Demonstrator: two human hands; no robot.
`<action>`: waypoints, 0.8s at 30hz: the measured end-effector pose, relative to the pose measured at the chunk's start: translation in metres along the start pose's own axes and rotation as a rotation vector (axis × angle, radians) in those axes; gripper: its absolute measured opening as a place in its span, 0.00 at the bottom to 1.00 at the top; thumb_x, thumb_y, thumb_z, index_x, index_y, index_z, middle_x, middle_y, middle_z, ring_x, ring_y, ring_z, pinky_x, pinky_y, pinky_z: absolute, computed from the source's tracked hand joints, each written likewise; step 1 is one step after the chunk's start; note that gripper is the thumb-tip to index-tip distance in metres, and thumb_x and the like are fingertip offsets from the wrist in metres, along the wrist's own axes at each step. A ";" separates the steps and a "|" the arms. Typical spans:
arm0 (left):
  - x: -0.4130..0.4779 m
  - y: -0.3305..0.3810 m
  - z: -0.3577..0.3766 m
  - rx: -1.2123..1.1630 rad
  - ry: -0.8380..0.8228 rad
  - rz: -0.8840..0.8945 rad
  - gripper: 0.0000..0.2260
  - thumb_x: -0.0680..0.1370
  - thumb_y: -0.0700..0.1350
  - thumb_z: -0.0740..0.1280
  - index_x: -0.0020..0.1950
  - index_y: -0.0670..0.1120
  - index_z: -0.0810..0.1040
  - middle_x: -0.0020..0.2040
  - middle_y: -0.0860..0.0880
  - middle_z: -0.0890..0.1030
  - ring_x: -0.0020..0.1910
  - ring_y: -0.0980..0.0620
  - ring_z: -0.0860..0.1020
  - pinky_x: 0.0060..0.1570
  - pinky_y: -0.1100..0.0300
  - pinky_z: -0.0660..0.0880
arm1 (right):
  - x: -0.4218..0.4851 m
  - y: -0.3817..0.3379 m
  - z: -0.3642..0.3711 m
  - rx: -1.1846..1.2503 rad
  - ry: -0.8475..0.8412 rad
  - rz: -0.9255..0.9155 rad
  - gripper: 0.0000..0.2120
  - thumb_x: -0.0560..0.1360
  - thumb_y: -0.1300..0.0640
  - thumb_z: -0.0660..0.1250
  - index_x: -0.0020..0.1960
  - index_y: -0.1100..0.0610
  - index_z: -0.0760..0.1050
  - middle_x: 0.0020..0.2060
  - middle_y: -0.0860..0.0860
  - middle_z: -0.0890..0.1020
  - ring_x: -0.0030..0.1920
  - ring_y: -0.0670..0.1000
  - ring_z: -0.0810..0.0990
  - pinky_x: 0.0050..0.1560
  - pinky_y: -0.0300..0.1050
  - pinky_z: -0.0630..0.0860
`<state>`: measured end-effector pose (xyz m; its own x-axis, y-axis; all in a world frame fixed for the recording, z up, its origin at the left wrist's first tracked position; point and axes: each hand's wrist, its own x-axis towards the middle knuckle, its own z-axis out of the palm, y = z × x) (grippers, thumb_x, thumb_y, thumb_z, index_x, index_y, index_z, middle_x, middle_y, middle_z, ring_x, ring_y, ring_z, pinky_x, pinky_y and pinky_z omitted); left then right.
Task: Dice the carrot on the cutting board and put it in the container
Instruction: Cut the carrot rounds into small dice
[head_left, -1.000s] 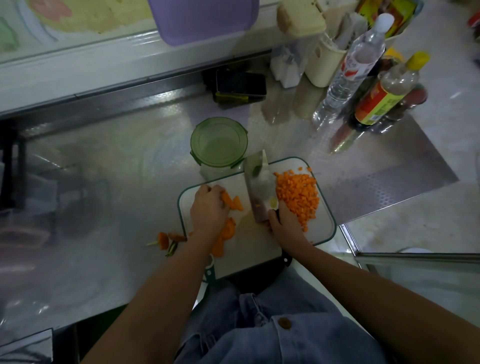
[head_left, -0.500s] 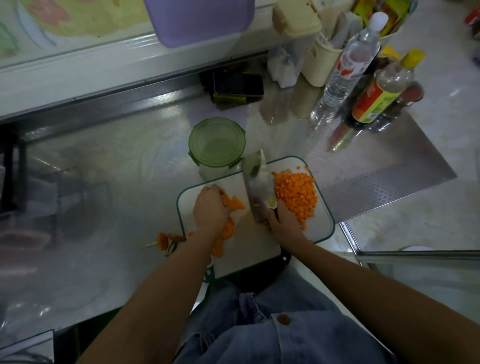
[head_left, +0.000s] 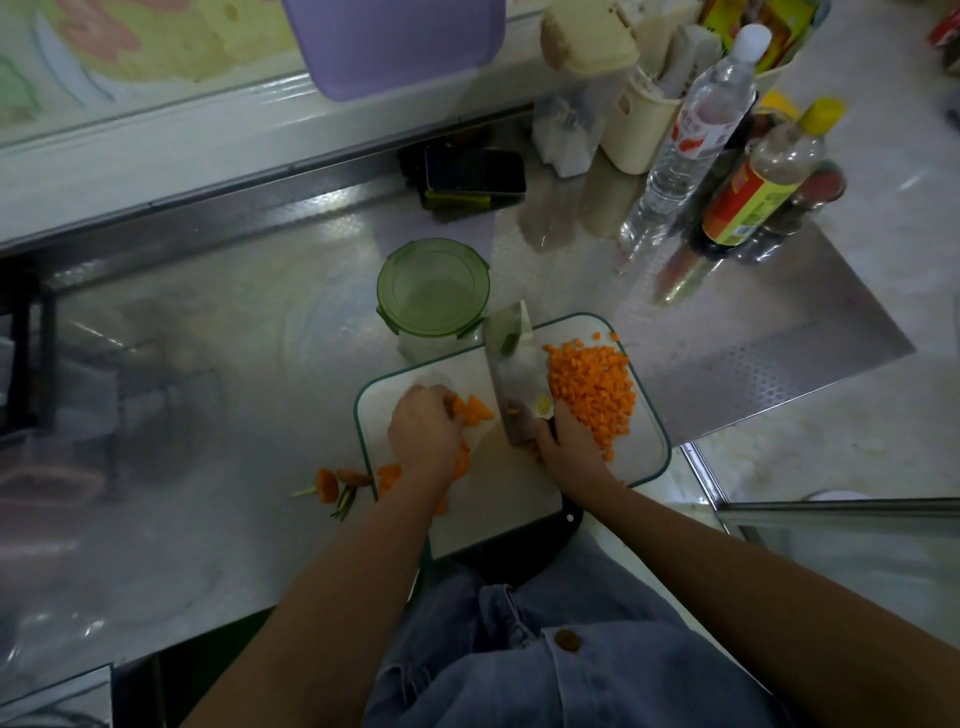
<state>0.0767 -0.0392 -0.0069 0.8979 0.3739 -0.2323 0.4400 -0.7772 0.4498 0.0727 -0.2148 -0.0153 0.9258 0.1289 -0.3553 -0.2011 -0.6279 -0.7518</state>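
A steel desk (head_left: 208, 364) carries a white cutting board (head_left: 498, 499), with a lidded green container (head_left: 432, 288) just past its far edge. The right hand (head_left: 569, 447) has its fingers wrapped round a knife (head_left: 511, 374). The left hand (head_left: 423, 431) curls its fingers over carrot pieces (head_left: 475, 410). The diced carrot (head_left: 592, 389) is heaped on the board's right side.

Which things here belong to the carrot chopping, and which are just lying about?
In use: cutting board, knife, diced carrot, uncut carrot pieces, green-lidded container.
Lying about: phone, water bottle, sauce bottle, carrot trimmings.
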 end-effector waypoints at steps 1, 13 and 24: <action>0.000 0.001 0.001 0.001 0.002 -0.001 0.06 0.74 0.46 0.70 0.50 0.49 0.80 0.48 0.47 0.79 0.47 0.46 0.78 0.45 0.53 0.76 | 0.000 0.000 0.000 -0.003 0.000 0.000 0.07 0.80 0.58 0.58 0.53 0.62 0.69 0.41 0.60 0.79 0.42 0.58 0.78 0.44 0.58 0.74; 0.005 -0.009 -0.012 -0.391 -0.231 -0.058 0.10 0.69 0.44 0.76 0.40 0.47 0.75 0.37 0.49 0.78 0.37 0.50 0.77 0.37 0.58 0.75 | -0.003 -0.008 -0.005 0.025 -0.035 -0.022 0.05 0.81 0.56 0.57 0.53 0.56 0.68 0.41 0.54 0.77 0.42 0.53 0.76 0.44 0.51 0.72; 0.012 0.009 -0.006 -0.234 -0.196 -0.096 0.14 0.69 0.48 0.76 0.48 0.48 0.75 0.39 0.49 0.78 0.42 0.49 0.78 0.38 0.57 0.73 | 0.000 0.000 -0.003 0.044 -0.027 -0.022 0.06 0.81 0.55 0.58 0.55 0.55 0.70 0.42 0.51 0.78 0.45 0.54 0.78 0.45 0.49 0.73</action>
<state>0.0918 -0.0387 -0.0002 0.8429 0.3176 -0.4344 0.5337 -0.5971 0.5989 0.0740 -0.2171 -0.0133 0.9213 0.1636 -0.3528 -0.1950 -0.5907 -0.7830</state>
